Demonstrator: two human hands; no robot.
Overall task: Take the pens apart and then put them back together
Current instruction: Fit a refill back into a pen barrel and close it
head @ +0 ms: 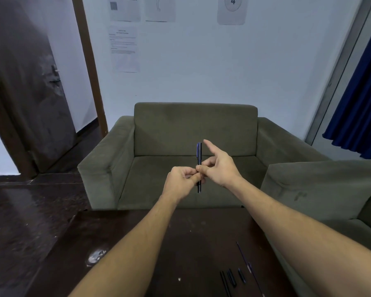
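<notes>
A dark blue pen stands upright in the air, cap and clip on top, held out in front of me above the table's far edge. My left hand grips its lower barrel with curled fingers. My right hand pinches the middle of the pen between thumb and a finger, its index finger pointing up. On the dark table, near the front right, lie loose pen parts: a thin refill, a black barrel and two short dark pieces.
A green armchair stands right behind the table. A second green sofa arm is at the right. A dark door is open at the left. Blue curtain hangs at the right. Papers hang on the wall.
</notes>
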